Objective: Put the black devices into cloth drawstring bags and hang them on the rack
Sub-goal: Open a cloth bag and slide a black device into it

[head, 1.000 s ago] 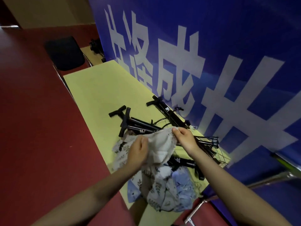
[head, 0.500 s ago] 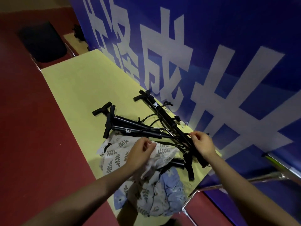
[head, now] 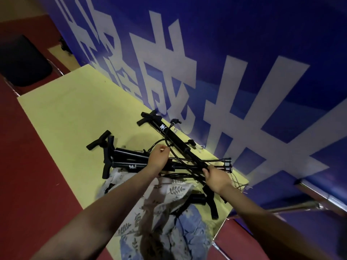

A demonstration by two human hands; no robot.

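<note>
Several black pump-like devices with T-handles lie crossed on the yellow table (head: 67, 117). One long device (head: 174, 137) runs diagonally toward the blue wall; my right hand (head: 216, 178) grips its near end. My left hand (head: 158, 159) pinches a thin black hose (head: 170, 147) above two devices (head: 129, 160) lying side by side. Leaf-print cloth drawstring bags (head: 169, 218) lie heaped at the table's near end, under my forearms. Another device (head: 208, 199) sits partly on the cloth.
A blue banner wall (head: 244, 72) with large white characters borders the table's far side. A black chair (head: 20, 61) stands at the far left on red floor (head: 28, 184). A metal rail (head: 309, 203) runs at the right below the banner.
Both hands let go of the cloth bag, which dropped onto the heap. My left hand moved up to the hose; my right hand moved right and took hold of the long device.
</note>
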